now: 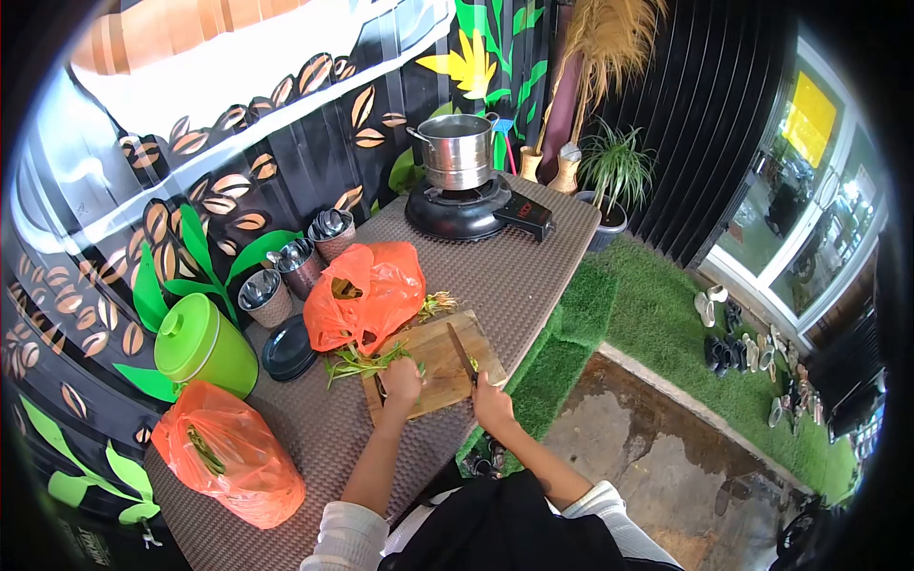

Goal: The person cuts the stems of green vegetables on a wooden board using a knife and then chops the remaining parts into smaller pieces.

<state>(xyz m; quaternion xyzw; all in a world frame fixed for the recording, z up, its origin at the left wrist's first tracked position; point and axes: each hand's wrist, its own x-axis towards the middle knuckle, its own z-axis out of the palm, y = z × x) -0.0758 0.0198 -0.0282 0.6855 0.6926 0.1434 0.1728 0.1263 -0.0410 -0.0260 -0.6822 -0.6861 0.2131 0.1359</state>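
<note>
White sleeves reach in from the near side. The left hand is at the left part of a wooden board, with its fingers curled together on the green stalks. The right hand is at the board's right edge. Its fingers are shut around the handle of a knife, and the blade points away over the board. The board lies on the brown, bumpy tabletop.

Near the left end sits an orange bag with something green inside. Just past it stands a bright green tub with a lid. To its right are dark plates. A second orange bag sits just past the board, with stalks poking out by it. Three cups of spoons stand in a row by the painted wall.

At the far end, a silver pot sits on a black stove. Beyond the tabletop is a potted plant. Off to the right, shoes lie on green grass matting by a glass door.
</note>
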